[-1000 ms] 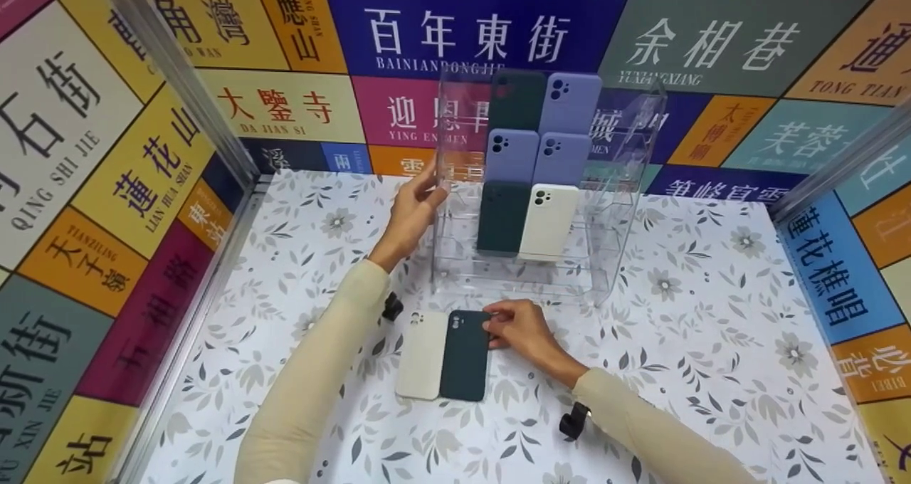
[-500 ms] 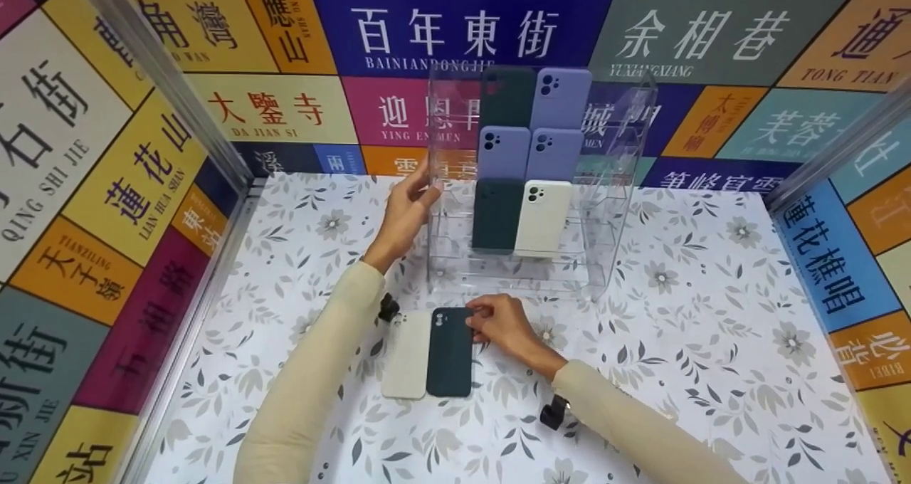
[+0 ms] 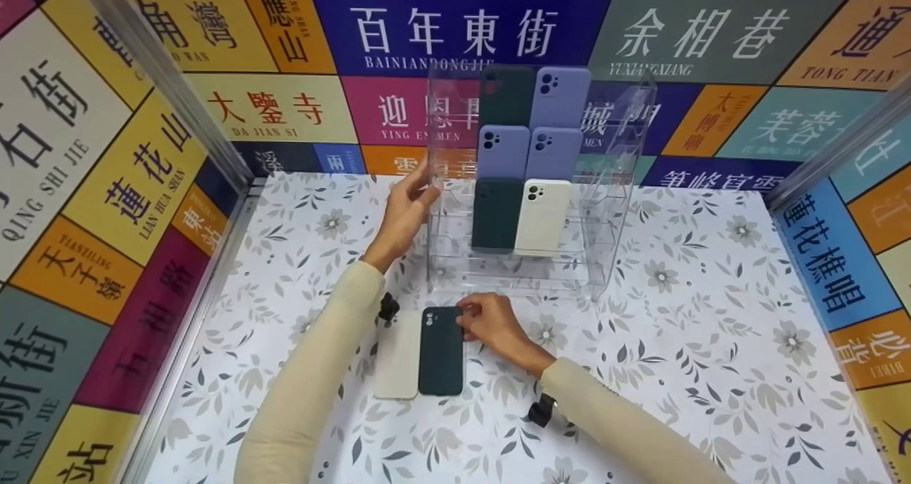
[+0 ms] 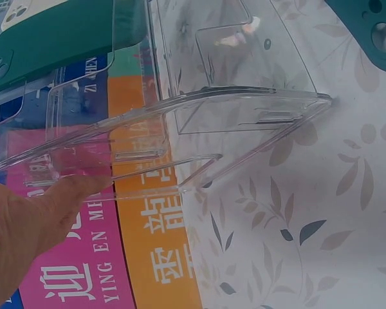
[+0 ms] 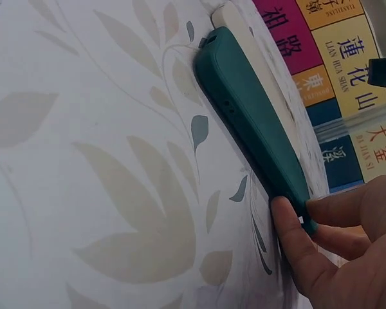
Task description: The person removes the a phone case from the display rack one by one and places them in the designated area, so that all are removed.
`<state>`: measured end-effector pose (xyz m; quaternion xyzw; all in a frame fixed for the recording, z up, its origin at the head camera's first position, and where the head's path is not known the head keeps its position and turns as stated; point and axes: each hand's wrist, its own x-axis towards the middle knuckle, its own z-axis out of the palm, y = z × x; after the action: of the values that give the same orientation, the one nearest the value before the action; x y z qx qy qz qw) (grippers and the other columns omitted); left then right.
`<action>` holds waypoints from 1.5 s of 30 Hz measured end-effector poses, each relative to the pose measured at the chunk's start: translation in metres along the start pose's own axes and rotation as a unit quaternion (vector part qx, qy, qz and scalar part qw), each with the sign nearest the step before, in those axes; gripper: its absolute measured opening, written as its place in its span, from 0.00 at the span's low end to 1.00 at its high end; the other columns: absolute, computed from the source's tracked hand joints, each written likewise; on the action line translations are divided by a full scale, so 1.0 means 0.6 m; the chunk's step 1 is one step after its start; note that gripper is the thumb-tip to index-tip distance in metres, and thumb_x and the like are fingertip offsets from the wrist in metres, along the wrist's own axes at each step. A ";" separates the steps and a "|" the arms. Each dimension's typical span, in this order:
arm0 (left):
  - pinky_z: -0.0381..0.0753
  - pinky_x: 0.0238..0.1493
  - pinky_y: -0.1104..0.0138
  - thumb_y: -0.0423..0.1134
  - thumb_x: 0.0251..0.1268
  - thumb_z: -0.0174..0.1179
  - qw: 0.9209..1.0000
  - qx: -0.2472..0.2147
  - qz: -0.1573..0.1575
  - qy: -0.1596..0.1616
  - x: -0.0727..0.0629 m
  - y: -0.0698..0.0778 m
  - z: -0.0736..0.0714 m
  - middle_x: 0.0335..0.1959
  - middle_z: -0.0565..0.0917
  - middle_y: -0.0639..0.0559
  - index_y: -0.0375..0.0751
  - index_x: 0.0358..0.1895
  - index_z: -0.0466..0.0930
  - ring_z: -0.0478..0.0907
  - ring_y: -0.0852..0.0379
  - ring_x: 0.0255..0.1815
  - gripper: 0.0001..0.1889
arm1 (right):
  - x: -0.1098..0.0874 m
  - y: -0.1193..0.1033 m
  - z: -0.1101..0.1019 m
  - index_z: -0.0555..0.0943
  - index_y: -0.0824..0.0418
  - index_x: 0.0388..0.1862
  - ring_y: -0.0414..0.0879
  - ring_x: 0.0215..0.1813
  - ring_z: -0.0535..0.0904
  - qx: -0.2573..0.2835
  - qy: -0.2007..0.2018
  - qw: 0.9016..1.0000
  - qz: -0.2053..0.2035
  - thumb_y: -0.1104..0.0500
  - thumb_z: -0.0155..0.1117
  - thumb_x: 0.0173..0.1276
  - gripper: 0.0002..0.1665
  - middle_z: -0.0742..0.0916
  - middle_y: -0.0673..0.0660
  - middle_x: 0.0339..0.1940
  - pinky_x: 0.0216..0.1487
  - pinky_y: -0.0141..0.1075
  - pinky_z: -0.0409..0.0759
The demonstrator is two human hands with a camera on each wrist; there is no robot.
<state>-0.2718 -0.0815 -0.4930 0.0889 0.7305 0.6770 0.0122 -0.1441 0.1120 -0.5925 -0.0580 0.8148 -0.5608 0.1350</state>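
Note:
My left hand holds the left side of a clear acrylic display stand; in the left wrist view a finger lies against its clear panel, other fingertips hidden. My right hand pinches the top right corner of a dark green phone case on the table. In the right wrist view thumb and fingertips meet at one end of that green case. Directly left of it is a cream phone case. On the stand are dark green, lilac and cream cases in rows of two.
The table has a white leaf-and-flower cover. Behind the stand rises a wall of coloured street-name panels, with more panels on both sides. A metal post stands at the left corner. Black wrist devices sit on both sleeves.
The right hand and both table cases have shifted left in the head view, partly as the view itself turned. The left hand keeps its place at the stand.

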 end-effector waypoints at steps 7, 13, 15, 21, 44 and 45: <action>0.82 0.69 0.40 0.41 0.87 0.56 1.000 -0.005 -0.005 -0.006 0.004 -0.001 0.003 0.84 0.72 0.47 0.64 0.89 0.60 0.78 0.41 0.75 0.34 | -0.009 -0.007 -0.014 0.88 0.75 0.57 0.48 0.28 0.89 -0.012 0.011 1.000 -0.023 0.71 0.71 0.72 0.16 0.90 0.58 0.32 0.29 0.32 0.86; 0.81 0.69 0.39 0.43 0.87 0.57 1.000 -0.001 -0.004 0.001 0.003 0.000 0.002 0.83 0.73 0.46 0.64 0.88 0.61 0.79 0.42 0.75 0.33 | -0.019 -0.017 -0.041 0.90 0.72 0.56 0.49 0.29 0.89 -0.035 0.040 0.996 -0.066 0.69 0.72 0.72 0.15 0.91 0.56 0.34 0.28 0.30 0.82; 0.82 0.68 0.40 0.42 0.87 0.57 1.000 0.000 -0.003 0.003 0.002 0.000 0.001 0.83 0.74 0.44 0.63 0.89 0.61 0.79 0.43 0.74 0.33 | -0.023 -0.018 -0.049 0.90 0.72 0.56 0.50 0.30 0.89 -0.030 0.048 0.995 -0.076 0.69 0.73 0.72 0.15 0.91 0.57 0.34 0.29 0.30 0.83; 0.82 0.69 0.41 0.40 0.86 0.58 1.000 0.000 -0.003 0.007 0.002 0.001 0.002 0.82 0.74 0.40 0.59 0.89 0.61 0.80 0.42 0.72 0.34 | -0.033 -0.020 -0.076 0.89 0.73 0.57 0.59 0.32 0.91 0.010 0.075 0.993 -0.096 0.71 0.73 0.73 0.16 0.91 0.60 0.38 0.34 0.44 0.91; 0.83 0.67 0.41 0.42 0.86 0.58 1.000 -0.003 -0.014 0.006 0.001 0.001 0.002 0.82 0.74 0.44 0.64 0.88 0.61 0.80 0.45 0.72 0.34 | -0.056 -0.032 -0.187 0.91 0.68 0.56 0.46 0.38 0.90 0.007 0.164 0.975 -0.151 0.70 0.76 0.73 0.15 0.91 0.67 0.46 0.38 0.30 0.89; 0.83 0.67 0.41 0.42 0.86 0.58 1.000 -0.002 -0.014 0.006 0.001 0.002 0.002 0.82 0.74 0.43 0.65 0.89 0.61 0.80 0.45 0.72 0.34 | -0.056 -0.033 -0.193 0.91 0.68 0.56 0.47 0.38 0.90 0.004 0.167 0.974 -0.152 0.70 0.76 0.72 0.15 0.91 0.66 0.46 0.38 0.30 0.89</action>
<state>-0.2721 -0.0800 -0.4919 0.0741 0.7304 0.6787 0.0174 -0.1460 0.2168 -0.5300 -0.0861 0.8055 -0.5795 -0.0895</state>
